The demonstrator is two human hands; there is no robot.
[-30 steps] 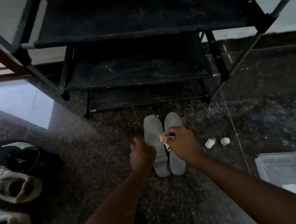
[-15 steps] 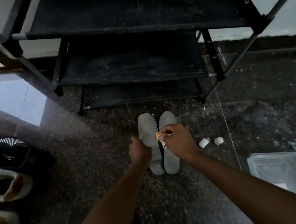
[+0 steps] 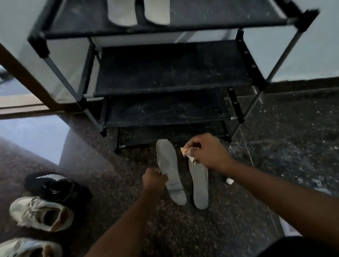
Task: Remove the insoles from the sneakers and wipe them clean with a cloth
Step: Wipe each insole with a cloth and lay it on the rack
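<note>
My left grip (image 3: pixel 154 178) pinches insole (image 3: pixel 169 168) edge; right grip (image 3: pixel 209 153) clutches cloth (image 3: pixel 186 153). Thin hold could slip, dropping it onto gritty floor (image 3: pixel 299 153).

The gripped insole (image 3: pixel 168 166) looks matt grey, the pinched cloth (image 3: pixel 187 153) crumpled and soft, the floor (image 3: pixel 299 153) beneath them glossy speckled stone.

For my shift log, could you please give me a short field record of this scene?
Left hand: grips the edge of the left grey foam insole
Right hand: holds a crumpled tan cloth over the right grey foam insole, which lies on the floor
Top shelf: two pale insoles on the black metal rack
Floor, left side: two white sneakers, one black sneaker
</note>
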